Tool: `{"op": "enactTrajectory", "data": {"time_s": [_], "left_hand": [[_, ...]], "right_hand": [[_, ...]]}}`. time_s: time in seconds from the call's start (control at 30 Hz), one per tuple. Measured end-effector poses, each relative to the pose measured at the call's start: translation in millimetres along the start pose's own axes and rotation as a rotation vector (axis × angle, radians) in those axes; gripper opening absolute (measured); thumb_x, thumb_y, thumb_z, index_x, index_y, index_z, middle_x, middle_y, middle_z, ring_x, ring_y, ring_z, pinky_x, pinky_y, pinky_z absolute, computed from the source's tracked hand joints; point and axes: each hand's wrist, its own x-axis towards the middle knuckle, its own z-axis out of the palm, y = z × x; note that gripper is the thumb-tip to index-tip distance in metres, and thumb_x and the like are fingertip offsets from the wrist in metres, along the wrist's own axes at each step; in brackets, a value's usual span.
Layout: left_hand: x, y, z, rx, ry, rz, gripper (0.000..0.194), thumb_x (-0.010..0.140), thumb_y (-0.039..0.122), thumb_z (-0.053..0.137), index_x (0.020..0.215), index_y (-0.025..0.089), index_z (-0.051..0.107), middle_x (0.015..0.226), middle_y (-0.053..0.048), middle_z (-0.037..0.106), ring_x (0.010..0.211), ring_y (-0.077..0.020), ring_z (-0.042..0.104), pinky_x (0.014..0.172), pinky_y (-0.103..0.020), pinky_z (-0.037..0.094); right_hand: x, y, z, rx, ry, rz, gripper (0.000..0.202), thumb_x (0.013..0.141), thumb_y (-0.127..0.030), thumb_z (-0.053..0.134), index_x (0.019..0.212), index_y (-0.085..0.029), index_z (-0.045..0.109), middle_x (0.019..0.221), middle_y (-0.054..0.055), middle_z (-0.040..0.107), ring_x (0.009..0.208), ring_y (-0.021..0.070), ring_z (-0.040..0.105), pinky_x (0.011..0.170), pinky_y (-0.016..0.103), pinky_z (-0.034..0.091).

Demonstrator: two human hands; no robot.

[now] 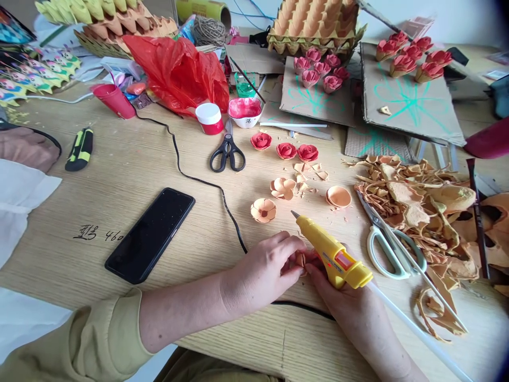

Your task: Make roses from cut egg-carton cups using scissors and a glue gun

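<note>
Near the table's front edge, a small orange-brown petal piece point(301, 260) is pinched in the fingertips of my left hand point(267, 273). My right hand point(352, 302) holds a yellow glue gun point(332, 254), its nozzle pointing up and left, and its fingertips meet the left ones at the piece. Just beyond lie an open tan paper flower point(263, 210), a second tan flower point(283, 188) and a small tan cup shape point(339, 197). Farther back sit three red roses, one of them at the left point(261, 140).
Green-handled scissors point(395, 252) and a heap of tan scraps point(417, 201) lie right. Black scissors point(227, 154), a phone point(150, 235) and a black cord point(177, 159) lie left. Behind stand a red paint bowl point(245, 112) and cardboard point(409, 106) bearing roses.
</note>
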Motion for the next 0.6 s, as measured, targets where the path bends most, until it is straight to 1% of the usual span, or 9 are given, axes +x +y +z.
{"op": "enactTrajectory", "data": {"time_s": [0.1, 0.23, 0.37, 0.43, 0.6], "left_hand": [[-0.7, -1.7, 0.3, -0.016, 0.001, 0.001, 0.018, 0.088, 0.01, 0.063, 0.104, 0.018, 0.063, 0.096, -0.004, 0.064, 0.079, -0.0143, 0.063, 0.08, -0.029, 0.054], [-0.9, -1.6, 0.2, -0.065, 0.035, -0.012, 0.025, 0.085, 0.006, 0.065, 0.106, 0.019, 0.062, 0.093, -0.002, 0.065, 0.079, -0.0139, 0.064, 0.081, -0.028, 0.054], [-0.3, 1.3, -0.4, -0.102, 0.053, -0.037, 0.016, 0.084, 0.008, 0.068, 0.095, 0.017, 0.06, 0.092, -0.002, 0.066, 0.079, -0.0141, 0.064, 0.081, -0.028, 0.053], [-0.2, 2.4, -0.5, -0.093, 0.063, -0.056, 0.015, 0.084, 0.006, 0.068, 0.091, 0.017, 0.06, 0.091, -0.002, 0.067, 0.08, -0.0143, 0.063, 0.082, -0.028, 0.053], [-0.1, 1.2, -0.9, -0.063, 0.06, -0.061, 0.017, 0.084, 0.005, 0.068, 0.089, 0.018, 0.059, 0.09, -0.001, 0.066, 0.081, -0.0156, 0.063, 0.082, -0.03, 0.052]], "right_hand": [[-1.0, -2.7, 1.3, 0.026, -0.003, 0.008, 0.018, 0.088, -0.038, 0.067, 0.104, -0.029, 0.068, 0.1, 0.005, 0.075, 0.093, 0.028, 0.071, 0.08, 0.044, 0.058], [-2.1, -7.0, 3.1, 0.023, 0.017, 0.006, 0.018, 0.088, -0.038, 0.067, 0.103, -0.028, 0.066, 0.099, 0.004, 0.075, 0.092, 0.0259, 0.071, 0.077, 0.039, 0.057], [-2.3, -7.3, 5.0, 0.024, 0.021, 0.002, 0.018, 0.089, -0.038, 0.064, 0.104, -0.027, 0.065, 0.1, 0.005, 0.073, 0.099, 0.0262, 0.069, 0.08, 0.039, 0.055], [-2.0, -5.8, 4.6, 0.031, 0.005, 0.003, 0.018, 0.09, -0.039, 0.064, 0.103, -0.027, 0.065, 0.1, 0.005, 0.072, 0.1, 0.0267, 0.069, 0.081, 0.039, 0.054], [-1.0, -1.5, 1.5, 0.0, -0.044, -0.025, 0.02, 0.09, -0.038, 0.065, 0.106, -0.026, 0.063, 0.104, 0.006, 0.072, 0.1, 0.0266, 0.069, 0.081, 0.039, 0.054]]}}
